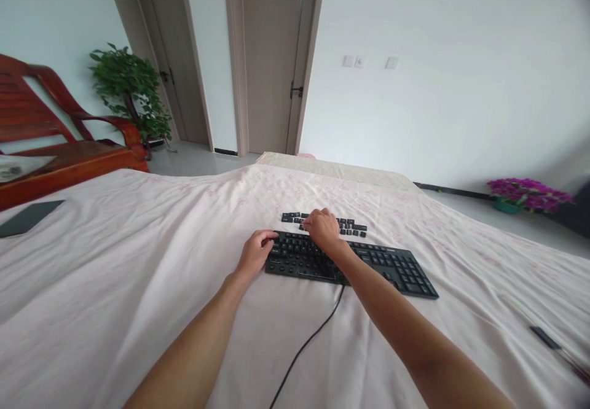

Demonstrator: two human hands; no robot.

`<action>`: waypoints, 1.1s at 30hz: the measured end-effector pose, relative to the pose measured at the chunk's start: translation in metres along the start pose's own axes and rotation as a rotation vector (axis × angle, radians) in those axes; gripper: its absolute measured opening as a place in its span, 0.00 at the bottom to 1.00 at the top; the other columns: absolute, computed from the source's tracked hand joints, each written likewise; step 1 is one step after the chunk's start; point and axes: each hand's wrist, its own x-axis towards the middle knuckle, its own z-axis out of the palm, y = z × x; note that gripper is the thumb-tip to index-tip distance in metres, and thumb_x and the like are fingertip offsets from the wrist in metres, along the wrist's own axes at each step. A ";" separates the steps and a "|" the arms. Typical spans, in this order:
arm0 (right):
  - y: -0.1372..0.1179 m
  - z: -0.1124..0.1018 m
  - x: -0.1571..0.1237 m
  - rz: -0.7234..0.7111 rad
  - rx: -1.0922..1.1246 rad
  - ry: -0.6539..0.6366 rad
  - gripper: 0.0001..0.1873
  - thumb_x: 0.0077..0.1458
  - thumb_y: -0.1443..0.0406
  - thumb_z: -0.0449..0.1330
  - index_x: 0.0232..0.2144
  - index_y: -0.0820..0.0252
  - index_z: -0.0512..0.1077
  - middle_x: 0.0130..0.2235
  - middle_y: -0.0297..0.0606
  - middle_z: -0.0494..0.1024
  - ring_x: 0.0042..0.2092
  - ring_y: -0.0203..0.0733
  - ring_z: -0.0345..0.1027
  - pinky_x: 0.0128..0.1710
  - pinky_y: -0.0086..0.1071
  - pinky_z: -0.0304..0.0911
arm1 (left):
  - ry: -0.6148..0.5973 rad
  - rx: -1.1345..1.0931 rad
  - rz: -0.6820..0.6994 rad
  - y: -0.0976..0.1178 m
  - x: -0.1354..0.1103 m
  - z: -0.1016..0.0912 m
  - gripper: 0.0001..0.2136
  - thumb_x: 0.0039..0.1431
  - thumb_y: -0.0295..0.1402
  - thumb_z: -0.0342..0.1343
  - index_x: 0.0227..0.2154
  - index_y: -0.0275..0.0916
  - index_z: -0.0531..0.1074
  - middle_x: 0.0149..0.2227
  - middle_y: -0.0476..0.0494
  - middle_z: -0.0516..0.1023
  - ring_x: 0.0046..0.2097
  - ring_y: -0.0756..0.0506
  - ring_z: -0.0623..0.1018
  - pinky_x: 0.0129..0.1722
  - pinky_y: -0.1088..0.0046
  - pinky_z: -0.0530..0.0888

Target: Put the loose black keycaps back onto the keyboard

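A black keyboard lies at a slant on the pale cloth, with bare switch spots where keys are off along its near left side. My left hand grips its left end, fingertips on the top corner. Beyond the keyboard's far edge, loose black keycaps are set out in rows. My right hand reaches across the keyboard to these rows, its fingers pinched together at a small keycap. The palm and wrist hide part of the rows and the middle of the keyboard.
A black cable runs from the keyboard toward me over the wrinkled cloth. To the right lies a thin tool with a dark grip. A dark flat object is at far left. A wooden bench stands beyond it.
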 end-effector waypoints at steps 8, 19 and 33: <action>-0.008 0.013 0.022 -0.078 -0.172 -0.077 0.10 0.56 0.63 0.58 0.33 0.58 0.80 0.45 0.45 0.76 0.48 0.50 0.58 0.44 0.38 0.50 | -0.005 0.008 -0.007 0.003 0.000 -0.002 0.12 0.55 0.26 0.51 0.39 0.41 0.78 0.47 0.44 0.76 0.49 0.46 0.75 0.53 0.68 0.70; -0.012 0.012 0.022 -0.117 -0.174 -0.089 0.09 0.55 0.68 0.58 0.35 0.58 0.79 0.44 0.46 0.77 0.49 0.49 0.59 0.45 0.37 0.50 | 0.005 -0.006 -0.010 0.006 0.001 -0.001 0.12 0.54 0.26 0.53 0.38 0.40 0.78 0.46 0.43 0.77 0.49 0.45 0.76 0.52 0.67 0.71; -0.017 -0.002 0.000 -0.088 0.027 -0.023 0.09 0.56 0.61 0.60 0.39 0.49 0.79 0.40 0.35 0.81 0.48 0.46 0.63 0.47 0.35 0.52 | 0.002 -0.044 0.000 0.000 0.001 0.001 0.12 0.55 0.26 0.53 0.39 0.40 0.78 0.46 0.42 0.77 0.48 0.46 0.76 0.52 0.68 0.71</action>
